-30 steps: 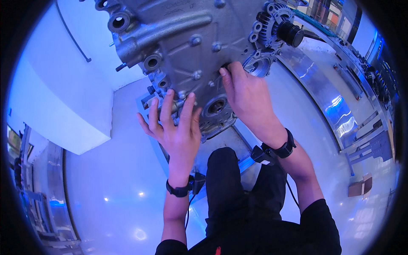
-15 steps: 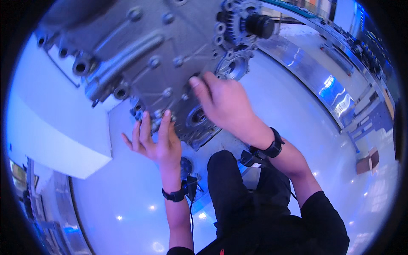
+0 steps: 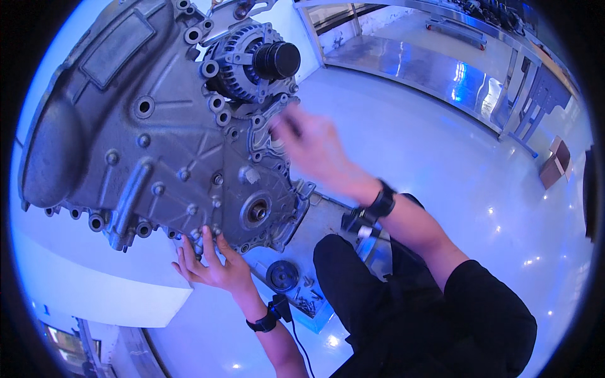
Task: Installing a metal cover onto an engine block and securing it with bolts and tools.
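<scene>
A large grey engine (image 3: 161, 135) with a ribbed metal front cover fills the upper left. My left hand (image 3: 217, 268) is at the cover's lower edge, fingers stretched out, the tips touching the metal beside its bolt bosses. My right hand (image 3: 318, 148) is in front of the engine's right side, just below the alternator (image 3: 242, 63) with its black pulley (image 3: 276, 60). Motion smears its bent fingers, and whether the dark patch between them is a held thing does not show. Between the hands lies a round opening (image 3: 257, 213) with a metal hub in the cover.
Below the engine, a black pulley wheel (image 3: 282, 276) and several loose bolts (image 3: 309, 302) lie on a tray by my knee. A metal bench (image 3: 416, 72) runs along the back right. An open cardboard box (image 3: 554, 165) stands on the floor at right.
My view has swung, so more of the engine's right side and the tray show. My right hand has moved from the cover's middle toward the alternator. My left hand stays at the lower edge.
</scene>
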The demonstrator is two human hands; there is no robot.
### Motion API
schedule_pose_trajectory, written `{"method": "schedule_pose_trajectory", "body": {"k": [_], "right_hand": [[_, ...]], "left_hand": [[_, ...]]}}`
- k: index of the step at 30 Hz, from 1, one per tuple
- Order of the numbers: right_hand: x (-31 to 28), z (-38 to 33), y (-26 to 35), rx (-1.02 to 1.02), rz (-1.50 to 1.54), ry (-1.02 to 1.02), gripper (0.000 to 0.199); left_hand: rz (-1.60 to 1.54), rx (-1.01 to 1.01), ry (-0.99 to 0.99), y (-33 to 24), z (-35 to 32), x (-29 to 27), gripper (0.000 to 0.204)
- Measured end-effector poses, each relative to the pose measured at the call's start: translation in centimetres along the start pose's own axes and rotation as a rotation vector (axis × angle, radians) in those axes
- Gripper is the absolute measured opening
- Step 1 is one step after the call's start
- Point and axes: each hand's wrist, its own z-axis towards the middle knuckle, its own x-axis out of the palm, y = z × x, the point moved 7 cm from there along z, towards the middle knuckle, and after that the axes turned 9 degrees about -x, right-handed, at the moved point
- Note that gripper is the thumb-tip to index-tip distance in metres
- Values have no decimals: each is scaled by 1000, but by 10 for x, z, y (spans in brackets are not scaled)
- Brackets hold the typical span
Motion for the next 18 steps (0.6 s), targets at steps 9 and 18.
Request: {"method": "schedule_pose_trajectory", "body": {"k": [9, 18], "right_hand": [[0, 15, -80, -146, -275, 27, 17], [4, 20, -80, -95, -354, 62, 20]], "left_hand": [[-36, -26, -19, -4, -3, 5, 27], [10, -19, -39, -2, -3, 7, 22]]}}
